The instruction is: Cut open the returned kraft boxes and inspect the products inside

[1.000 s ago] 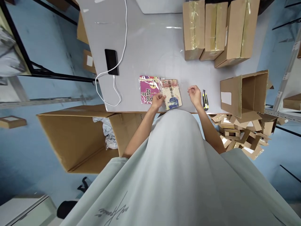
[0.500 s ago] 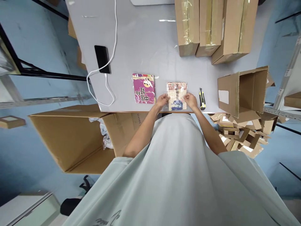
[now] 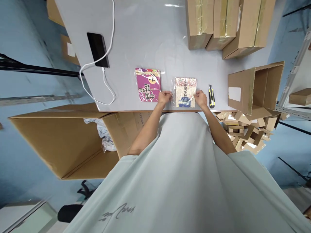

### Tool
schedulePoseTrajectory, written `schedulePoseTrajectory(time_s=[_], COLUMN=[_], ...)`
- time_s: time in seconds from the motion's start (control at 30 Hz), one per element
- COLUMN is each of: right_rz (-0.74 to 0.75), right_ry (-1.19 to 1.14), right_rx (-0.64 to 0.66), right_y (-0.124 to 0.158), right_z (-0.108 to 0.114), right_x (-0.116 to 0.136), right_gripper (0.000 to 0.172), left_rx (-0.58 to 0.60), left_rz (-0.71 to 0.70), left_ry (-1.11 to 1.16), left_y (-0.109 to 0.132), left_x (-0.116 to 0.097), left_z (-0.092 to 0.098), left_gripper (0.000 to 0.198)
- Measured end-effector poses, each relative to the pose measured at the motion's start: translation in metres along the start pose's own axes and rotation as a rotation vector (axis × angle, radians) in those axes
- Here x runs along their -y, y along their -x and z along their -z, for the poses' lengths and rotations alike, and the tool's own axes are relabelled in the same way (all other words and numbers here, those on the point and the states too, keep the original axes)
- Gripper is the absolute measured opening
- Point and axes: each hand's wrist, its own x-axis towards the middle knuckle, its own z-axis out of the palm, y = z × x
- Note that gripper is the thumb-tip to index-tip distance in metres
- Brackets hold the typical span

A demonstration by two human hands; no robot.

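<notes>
A beige picture book (image 3: 185,92) with a blue drawing lies flat in a clear plastic sleeve near the table's front edge. My left hand (image 3: 165,97) pinches the loose left edge of that sleeve. On the other side, my right hand (image 3: 201,99) has its fingertips closed at the book's right edge, on the sleeve. A purple book (image 3: 148,84), also wrapped in clear plastic, lies to the left, close to my left hand. To the right of my right hand is a yellow-and-black box cutter (image 3: 211,96).
Taped cartons (image 3: 200,24) stand at the back right, and an open carton (image 3: 241,87) sits at the table's right end. A phone (image 3: 98,48) with a white cable (image 3: 112,35) lies left. Below the table are a large open box (image 3: 60,142) and a pile of cardboard (image 3: 250,131).
My hands have moved a little apart. The left one has slid outward from the book to the sleeve's edge. The whole view has shifted slightly.
</notes>
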Motion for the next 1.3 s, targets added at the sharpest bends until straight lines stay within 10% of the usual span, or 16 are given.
schedulePoseTrajectory(time_s=[0.5, 0.73, 0.93, 1.3], right_rz=[0.037, 0.411, 0.765, 0.687], right_ry=[0.108, 0.247, 0.444, 0.615], right_rx=[-0.007, 0.011, 0.409, 0.456], right_y=[-0.021, -0.013, 0.017, 0.017], right_z=[0.009, 0.019, -0.015, -0.056], right_x=[-0.006, 0.021, 0.06, 0.074], right_gripper=[0.02, 0.021, 0.04, 0.034], left_rx=[0.124, 0.173, 0.179, 0.168], left_rz=[0.039, 0.0, -0.046, -0.023], left_ry=[-0.039, 0.067, 0.048, -0.001], left_y=[0.001, 0.011, 0.017, 0.008], left_x=[0.035, 0.043, 0.038, 0.034], left_z=[0.013, 0.009, 0.004, 0.001], left_gripper=[0.026, 0.038, 0.039, 0.021])
